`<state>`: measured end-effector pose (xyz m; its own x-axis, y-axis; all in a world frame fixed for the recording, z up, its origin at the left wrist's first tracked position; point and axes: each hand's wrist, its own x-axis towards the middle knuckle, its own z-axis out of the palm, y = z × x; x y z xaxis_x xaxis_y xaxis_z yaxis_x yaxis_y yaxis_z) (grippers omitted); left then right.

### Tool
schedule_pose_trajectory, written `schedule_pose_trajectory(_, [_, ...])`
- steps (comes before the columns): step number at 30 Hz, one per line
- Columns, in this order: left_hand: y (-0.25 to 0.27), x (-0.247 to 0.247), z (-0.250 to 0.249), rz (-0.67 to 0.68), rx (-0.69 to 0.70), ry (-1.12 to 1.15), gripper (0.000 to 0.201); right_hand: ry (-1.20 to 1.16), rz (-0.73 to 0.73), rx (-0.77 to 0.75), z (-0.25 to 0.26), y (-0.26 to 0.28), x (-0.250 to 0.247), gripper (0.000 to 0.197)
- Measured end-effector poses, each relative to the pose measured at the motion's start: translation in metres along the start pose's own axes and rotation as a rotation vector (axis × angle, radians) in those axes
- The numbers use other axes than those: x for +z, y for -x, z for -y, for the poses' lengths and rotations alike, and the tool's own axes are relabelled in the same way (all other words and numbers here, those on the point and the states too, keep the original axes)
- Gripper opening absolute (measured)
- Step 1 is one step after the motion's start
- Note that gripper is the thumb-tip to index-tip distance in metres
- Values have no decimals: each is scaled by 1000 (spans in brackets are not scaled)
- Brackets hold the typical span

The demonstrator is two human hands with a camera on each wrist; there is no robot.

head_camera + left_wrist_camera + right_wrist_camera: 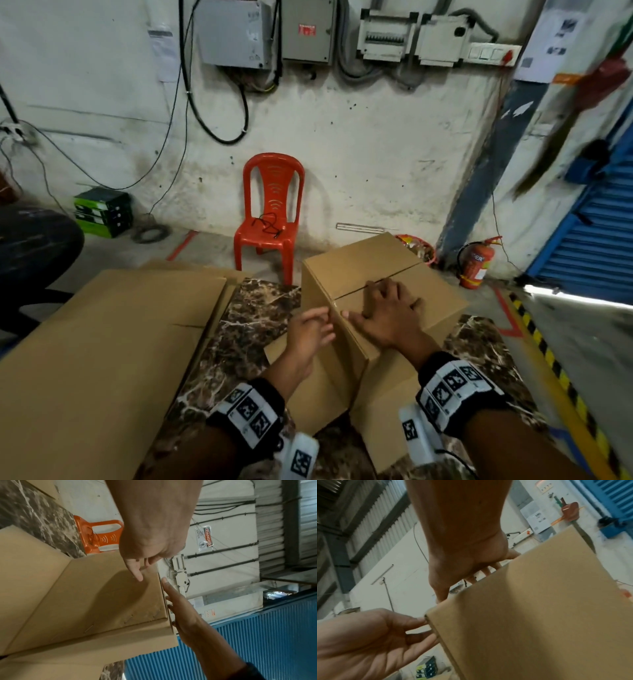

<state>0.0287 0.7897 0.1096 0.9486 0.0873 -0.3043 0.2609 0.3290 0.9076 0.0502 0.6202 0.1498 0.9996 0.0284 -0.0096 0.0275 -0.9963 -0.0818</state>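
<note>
A brown cardboard box [404, 270] stands on the marble table [250, 315], its two top flaps folded down with a seam between them. My right hand [387, 311] lies flat on the top, fingers spread across the seam near the front left corner. My left hand [310, 329] is beside the box's left wall just under the top edge, straight fingers touching the cardboard. In the left wrist view the left hand [137, 573] touches the box's side [85, 595] and the right hand [181, 605] lies along the top edge. In the right wrist view both the right hand [462, 561] and the left hand [368, 635] meet the box [539, 615] at its corner.
A stack of flat cardboard sheets [102, 342] covers the table's left side. Beyond the table stand a red plastic chair [270, 219] and a red fire extinguisher [474, 263] by the wall. A blue shutter [596, 240] and a yellow-black floor stripe [548, 356] are at right.
</note>
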Motion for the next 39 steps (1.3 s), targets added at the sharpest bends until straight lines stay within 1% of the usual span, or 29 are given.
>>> schedule_pose_trajectory(2, [-3, 12, 9, 40, -13, -34, 28, -51, 119, 34, -14, 3, 15, 116])
schedule_pose_trajectory(4, [-9, 18, 14, 33, -20, -51, 33, -116, 211, 79, -31, 10, 22, 131])
schedule_pose_trajectory(5, [-13, 20, 18, 25, -25, -52, 34, -135, 230, 93, -39, 12, 23, 131])
schedule_pose_trajectory(10, [-36, 29, 40, -14, -37, -67, 34, -161, 289, 77, -54, -2, 10, 113])
schedule_pose_trajectory(13, [-49, 36, 53, -103, -8, -76, 33, -155, 289, 34, -56, -8, 4, 106])
schedule_pose_trajectory(17, [-52, 42, 68, -188, 36, -133, 34, -146, 309, -13, -62, -17, 3, 108])
schedule_pose_trajectory(19, [-43, 47, 67, -189, 83, -138, 32, -149, 325, -12, -62, -19, 4, 117])
schedule_pose_trajectory(20, [-38, 49, 65, -176, 111, -138, 31, -150, 326, 1, -61, -19, 7, 122])
schedule_pose_trajectory(21, [-35, 50, 66, -171, 136, -153, 30, -146, 319, 6, -60, -18, 10, 122])
schedule_pose_trajectory(24, [-30, 45, 71, -218, 206, -200, 32, -122, 270, -13, -57, -12, 25, 110])
schedule_pose_trajectory(26, [-26, 39, 77, -251, 215, -211, 29, -93, 246, -21, -51, -5, 34, 110])
schedule_pose_trajectory(30, [-15, 36, 93, -250, 217, -188, 22, -70, 216, -26, -48, -3, 40, 126])
schedule_pose_trajectory(32, [-10, 37, 101, -234, 213, -163, 22, -50, 205, -38, -51, -3, 40, 128])
schedule_pose_trajectory(33, [-9, 37, 104, -233, 225, -181, 25, -37, 195, -44, -52, -3, 40, 128])
schedule_pose_trajectory(35, [-7, 38, 109, -234, 249, -217, 37, -18, 186, -47, -53, -2, 41, 127])
schedule_pose_trajectory(37, [-9, 39, 112, -243, 242, -197, 47, -8, 177, -45, -53, -1, 43, 126])
schedule_pose_trajectory(39, [-12, 40, 116, -260, 244, -179, 47, 8, 154, -48, -53, 0, 45, 123])
